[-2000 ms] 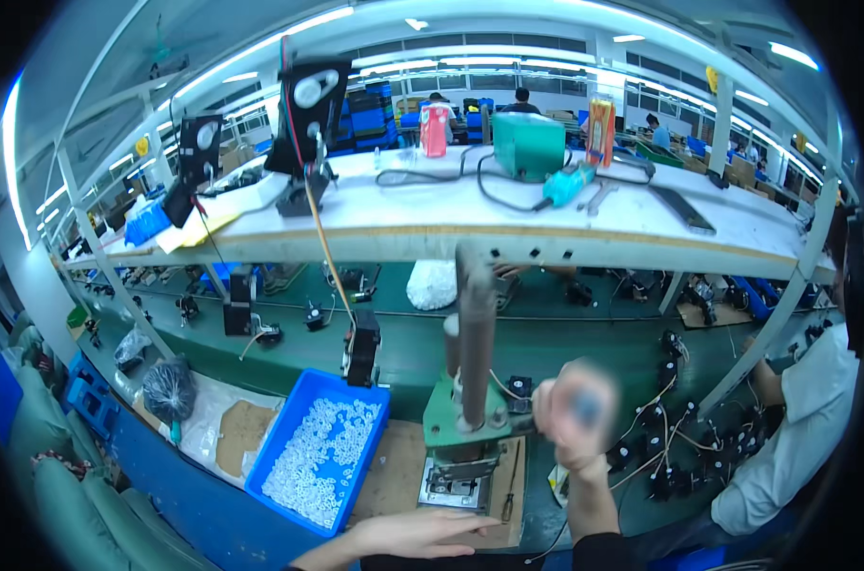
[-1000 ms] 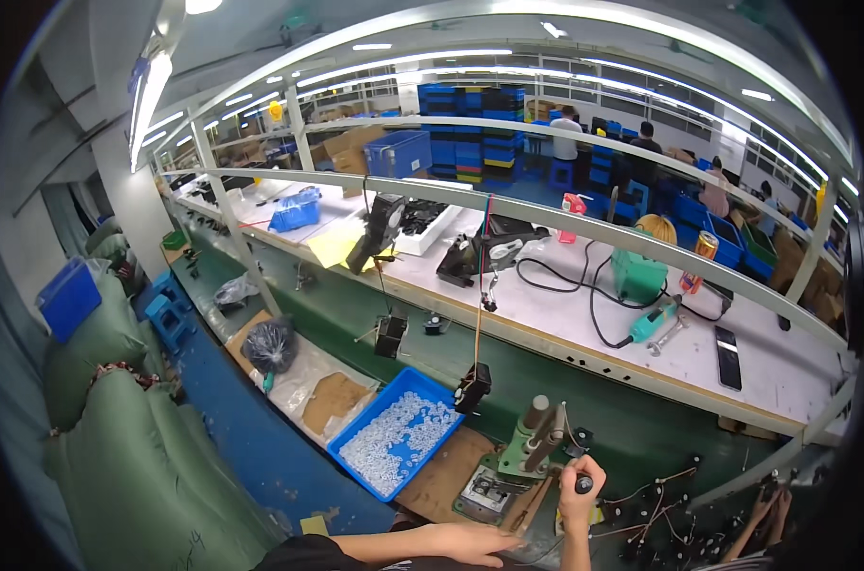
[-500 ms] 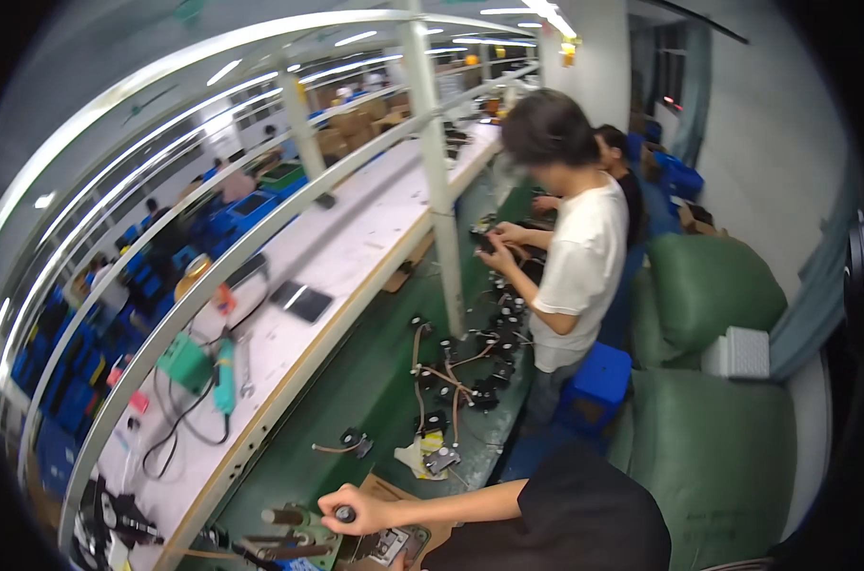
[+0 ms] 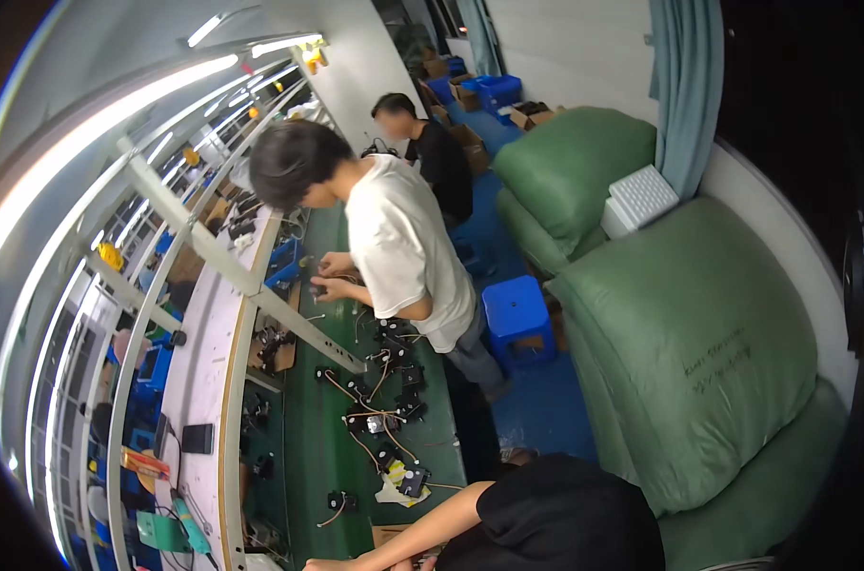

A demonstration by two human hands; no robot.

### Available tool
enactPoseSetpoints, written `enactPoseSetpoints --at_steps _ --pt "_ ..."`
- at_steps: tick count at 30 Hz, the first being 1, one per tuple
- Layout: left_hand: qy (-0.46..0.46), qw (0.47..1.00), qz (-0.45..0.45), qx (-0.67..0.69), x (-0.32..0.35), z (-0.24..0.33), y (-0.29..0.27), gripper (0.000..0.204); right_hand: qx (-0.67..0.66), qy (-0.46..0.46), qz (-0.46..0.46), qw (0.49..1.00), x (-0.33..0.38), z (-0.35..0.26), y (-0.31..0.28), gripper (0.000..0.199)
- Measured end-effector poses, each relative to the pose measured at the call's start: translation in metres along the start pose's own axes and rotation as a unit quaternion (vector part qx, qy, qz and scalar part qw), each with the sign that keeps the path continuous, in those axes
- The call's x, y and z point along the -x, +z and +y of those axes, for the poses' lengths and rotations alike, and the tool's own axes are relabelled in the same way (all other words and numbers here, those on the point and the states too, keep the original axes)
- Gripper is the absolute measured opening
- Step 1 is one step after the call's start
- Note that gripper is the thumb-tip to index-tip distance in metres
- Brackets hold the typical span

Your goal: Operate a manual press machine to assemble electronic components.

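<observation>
Head view crops right hand (image 4: 331, 564) and left hand (image 4: 415, 564), grips unclear, near a boxy, wired black part (image 4: 337, 500).

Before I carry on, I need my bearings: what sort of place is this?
Probably a factory assembly workshop: black wired parts lie along a green bench, a person in white stands at it, and bulky green sacks are piled nearby.

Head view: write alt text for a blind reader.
A person's bare forearm crosses the bottom, hands mostly cut off. Beyond, black wired parts lie on a green bench; a co-worker in white stands beside it; green bundles lie right.
</observation>
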State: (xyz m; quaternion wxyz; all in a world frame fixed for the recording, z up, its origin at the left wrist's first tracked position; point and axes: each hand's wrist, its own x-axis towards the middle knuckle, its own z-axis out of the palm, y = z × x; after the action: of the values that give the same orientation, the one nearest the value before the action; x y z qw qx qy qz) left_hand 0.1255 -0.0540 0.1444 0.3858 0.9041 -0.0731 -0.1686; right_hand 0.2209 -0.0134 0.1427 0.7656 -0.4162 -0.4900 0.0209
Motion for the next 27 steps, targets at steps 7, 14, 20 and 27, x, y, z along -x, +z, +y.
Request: enactPoseSetpoints --at_steps 7,14,20,27 --pt "-0.002 0.992 -0.020 0.128 -0.079 -0.040 0.008 0.045 -0.073 -0.021 -0.034 0.997 -0.014 0.000 0.002 0.022" --pt "-0.056 0.810 0.004 0.583 -0.161 -0.036 0.007 0.033 -0.034 0.116 -0.090 0.989 -0.003 -0.010 0.001 0.026" --pt "-0.002 0.670 -0.086 0.737 -0.159 -0.039 0.004 0.037 0.024 0.024 0.019 0.999 -0.014 0.028 0.026 0.023" --pt "-0.020 0.675 -0.093 0.731 -0.174 -0.045 -0.008 0.036 0.026 0.017 -0.015 0.999 -0.021 0.039 0.018 0.023"
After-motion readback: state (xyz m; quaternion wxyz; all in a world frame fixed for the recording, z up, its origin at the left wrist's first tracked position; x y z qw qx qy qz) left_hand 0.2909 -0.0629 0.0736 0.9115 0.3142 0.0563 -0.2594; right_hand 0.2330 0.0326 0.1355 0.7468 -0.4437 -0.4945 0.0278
